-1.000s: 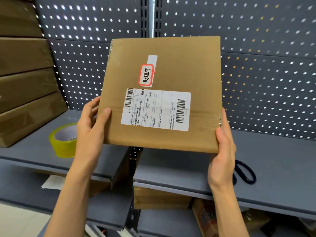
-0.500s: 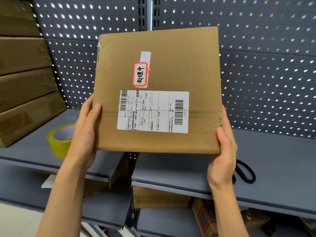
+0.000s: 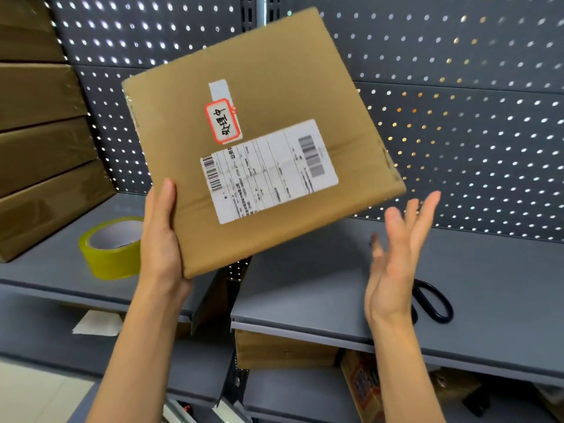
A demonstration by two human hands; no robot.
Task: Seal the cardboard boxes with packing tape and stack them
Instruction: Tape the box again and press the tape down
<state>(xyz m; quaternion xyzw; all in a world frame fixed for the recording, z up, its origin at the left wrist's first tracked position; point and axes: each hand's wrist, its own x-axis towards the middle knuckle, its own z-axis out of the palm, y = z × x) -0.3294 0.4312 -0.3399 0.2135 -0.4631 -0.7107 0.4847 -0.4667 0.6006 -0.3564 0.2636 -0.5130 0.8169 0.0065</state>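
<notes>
A flat brown cardboard box [image 3: 274, 87] with a white shipping label and a red-edged sticker hangs tilted in the air above the grey shelf. My left hand [image 3: 160, 239] grips its lower left corner, thumb on the front face. My right hand [image 3: 396, 254] is off the box, just below its lower right corner, fingers spread and straight. A roll of yellowish packing tape [image 3: 106, 248] lies on the shelf to the left of my left hand. Black scissors [image 3: 433, 303] lie on the shelf behind my right wrist, partly hidden.
A stack of brown boxes [image 3: 39, 148] leans at the far left of the grey shelf [image 3: 503, 285]. A perforated grey back panel [image 3: 457, 132] closes the rear. More cardboard boxes [image 3: 283, 349] sit on the lower shelf.
The box has turned counter-clockwise and tilted, its right side rising. My right hand let go of its right edge and opened. My left hand still holds the lower left corner.
</notes>
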